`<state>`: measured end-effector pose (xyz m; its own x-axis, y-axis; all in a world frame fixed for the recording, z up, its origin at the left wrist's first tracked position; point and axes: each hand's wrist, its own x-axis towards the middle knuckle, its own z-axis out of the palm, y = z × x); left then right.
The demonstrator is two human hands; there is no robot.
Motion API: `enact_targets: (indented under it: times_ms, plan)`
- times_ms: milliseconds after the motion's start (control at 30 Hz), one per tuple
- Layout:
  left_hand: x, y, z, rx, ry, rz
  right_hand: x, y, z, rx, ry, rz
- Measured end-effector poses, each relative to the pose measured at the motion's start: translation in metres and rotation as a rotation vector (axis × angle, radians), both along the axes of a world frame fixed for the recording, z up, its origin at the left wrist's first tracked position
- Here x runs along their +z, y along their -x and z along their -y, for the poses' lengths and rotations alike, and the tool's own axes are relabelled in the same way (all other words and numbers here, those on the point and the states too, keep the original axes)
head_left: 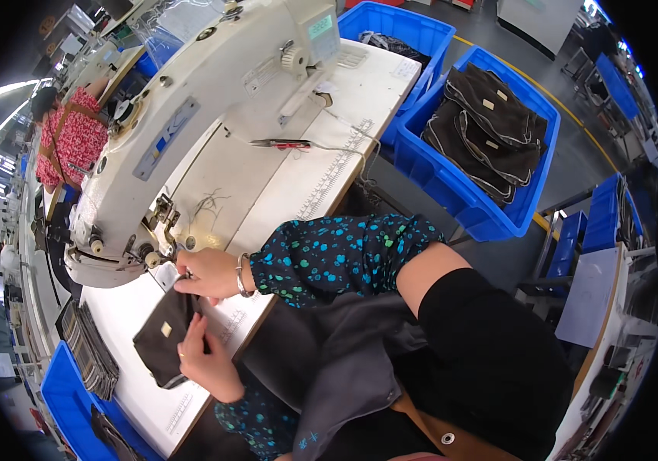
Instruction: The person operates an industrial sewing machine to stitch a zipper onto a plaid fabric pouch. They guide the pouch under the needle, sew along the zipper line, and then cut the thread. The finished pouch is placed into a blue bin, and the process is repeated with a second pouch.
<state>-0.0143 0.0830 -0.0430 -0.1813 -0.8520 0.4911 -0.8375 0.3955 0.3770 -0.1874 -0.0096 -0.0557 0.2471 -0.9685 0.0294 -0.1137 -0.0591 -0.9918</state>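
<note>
A dark brown fabric piece (158,349) with a small pale label lies at the front of the white sewing machine (183,115). My right hand (217,273), with a bracelet at the wrist, pinches its upper corner just beside the needle and presser foot (167,230). My left hand (206,361) is lower, fingers bent against the piece's right edge and holding it. Scissors or snips (283,144) with red on the handle and some loose threads rest on the white table (275,200).
Blue bins stand beyond the table, one (479,211) holding dark fabric pieces (490,115). At the left are a stack of striped-edged pieces (94,353) and another blue bin (64,384). A person in red patterned clothing (68,146) works at the upper left.
</note>
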Motion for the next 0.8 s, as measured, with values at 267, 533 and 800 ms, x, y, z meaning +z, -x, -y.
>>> enact_targets:
  times_ms: [267,533,800]
  plan:
    - [-0.006,0.044,-0.070,-0.371,0.044,-0.162,-0.017,0.034,-0.059,-0.079,0.330,0.051]
    - [0.004,0.037,-0.067,-0.382,0.059,-0.226,0.059,0.247,-0.212,-0.721,0.460,0.165]
    - [-0.020,0.052,-0.052,-0.371,0.005,-0.229,0.001,0.430,-0.363,-1.428,-0.081,-1.357]
